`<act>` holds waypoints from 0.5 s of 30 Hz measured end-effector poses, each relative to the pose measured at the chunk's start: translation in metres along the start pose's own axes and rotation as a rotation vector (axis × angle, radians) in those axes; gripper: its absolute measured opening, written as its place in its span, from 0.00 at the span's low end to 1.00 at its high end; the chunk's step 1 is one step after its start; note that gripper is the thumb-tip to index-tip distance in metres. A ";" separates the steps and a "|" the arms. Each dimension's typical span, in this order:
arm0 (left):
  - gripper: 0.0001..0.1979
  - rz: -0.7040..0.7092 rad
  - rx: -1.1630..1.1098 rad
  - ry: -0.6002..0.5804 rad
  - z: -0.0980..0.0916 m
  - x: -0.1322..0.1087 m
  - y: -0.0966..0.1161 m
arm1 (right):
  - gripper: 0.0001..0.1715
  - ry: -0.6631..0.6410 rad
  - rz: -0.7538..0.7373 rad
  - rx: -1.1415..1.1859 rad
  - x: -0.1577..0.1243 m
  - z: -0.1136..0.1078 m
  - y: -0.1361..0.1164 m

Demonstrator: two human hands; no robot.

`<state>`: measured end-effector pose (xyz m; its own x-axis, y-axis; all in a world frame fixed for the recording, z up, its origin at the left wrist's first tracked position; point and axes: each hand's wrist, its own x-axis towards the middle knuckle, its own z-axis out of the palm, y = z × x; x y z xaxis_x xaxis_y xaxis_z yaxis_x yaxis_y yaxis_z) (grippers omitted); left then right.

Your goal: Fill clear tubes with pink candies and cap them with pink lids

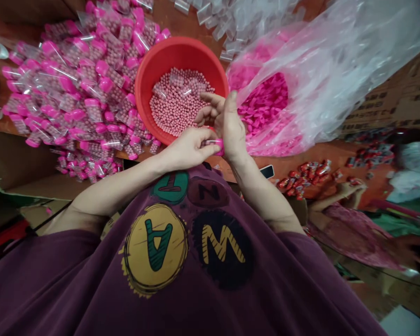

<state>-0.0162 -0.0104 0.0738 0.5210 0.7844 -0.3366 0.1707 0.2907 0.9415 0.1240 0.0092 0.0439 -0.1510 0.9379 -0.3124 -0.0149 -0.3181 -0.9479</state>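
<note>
The left hand [187, 149] pinches a pink cap [218, 147] while the right hand [227, 123] stands open, fingers spread over a red bowl [150, 74].

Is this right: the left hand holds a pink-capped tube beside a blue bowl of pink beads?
No: the head view shows the bowl is red, not blue. The left hand holds a pink-capped tube beside it, and the bowl holds pink beads.

pink cap [219, 147]: mostly hid by L hand [188, 149] + R hand [229, 126] | phone [267, 171]: part hid by R wrist
</note>
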 end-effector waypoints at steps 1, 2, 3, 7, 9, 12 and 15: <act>0.05 0.031 0.053 0.007 0.001 -0.004 0.004 | 0.50 -0.020 -0.020 -0.048 -0.008 0.001 -0.007; 0.06 0.066 0.104 0.015 0.001 -0.008 0.008 | 0.48 -0.027 -0.037 -0.090 -0.015 0.002 -0.013; 0.06 0.098 0.149 0.026 0.001 -0.012 0.011 | 0.46 -0.030 -0.053 -0.127 -0.020 0.004 -0.018; 0.08 0.124 0.202 0.109 0.003 -0.009 0.003 | 0.43 0.098 -0.058 -0.149 -0.011 0.003 0.000; 0.05 0.030 0.066 0.095 0.005 0.000 -0.013 | 0.51 0.175 0.025 -0.031 0.011 -0.004 0.032; 0.07 -0.154 -0.249 0.046 0.009 0.016 -0.039 | 0.59 0.195 0.029 0.076 0.043 -0.024 0.087; 0.11 -0.194 -0.392 0.180 0.001 0.023 -0.058 | 0.56 0.241 -0.031 0.016 0.052 -0.047 0.126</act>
<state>-0.0132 -0.0099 0.0120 0.3511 0.7676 -0.5362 -0.0963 0.5992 0.7948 0.1606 0.0241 -0.0942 0.0895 0.9525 -0.2910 -0.0320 -0.2893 -0.9567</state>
